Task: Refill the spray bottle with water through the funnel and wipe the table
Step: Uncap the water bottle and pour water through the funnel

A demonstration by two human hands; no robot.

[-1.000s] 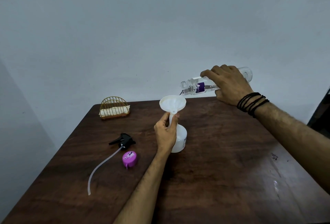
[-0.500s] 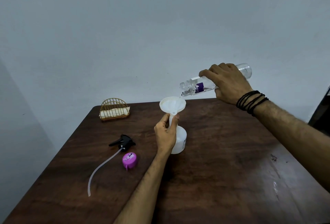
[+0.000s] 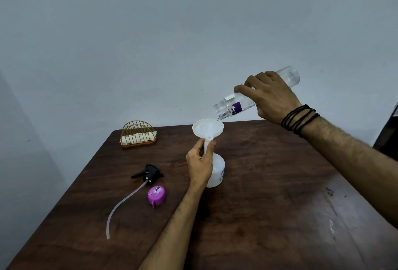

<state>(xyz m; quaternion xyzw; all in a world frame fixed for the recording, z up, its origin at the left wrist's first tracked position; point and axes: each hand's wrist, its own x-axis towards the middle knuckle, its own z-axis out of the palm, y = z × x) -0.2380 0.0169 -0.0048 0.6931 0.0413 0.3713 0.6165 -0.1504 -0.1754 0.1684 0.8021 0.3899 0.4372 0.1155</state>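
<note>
A white spray bottle [image 3: 217, 171] stands on the dark wooden table [image 3: 269, 205] with a white funnel [image 3: 207, 128] set in its neck. My left hand [image 3: 200, 164] pinches the funnel's stem just above the bottle. My right hand [image 3: 268, 97] grips a clear water bottle [image 3: 234, 106] with a purple label, tilted mouth-down over the funnel's right rim, base raised. A thin trickle runs from its mouth into the funnel. The black spray head [image 3: 148, 174] with its long clear tube lies on the table to the left.
A purple cap [image 3: 156, 195] lies beside the spray head. A gold wire holder [image 3: 138, 134] with a pale cloth in it stands at the table's far left corner. A wet patch [image 3: 331, 226] shines near the right edge. A grey wall is behind.
My right hand has tipped the water bottle steeper, raising its base and lowering its mouth to the funnel's rim. The left hand and funnel have stayed put.
</note>
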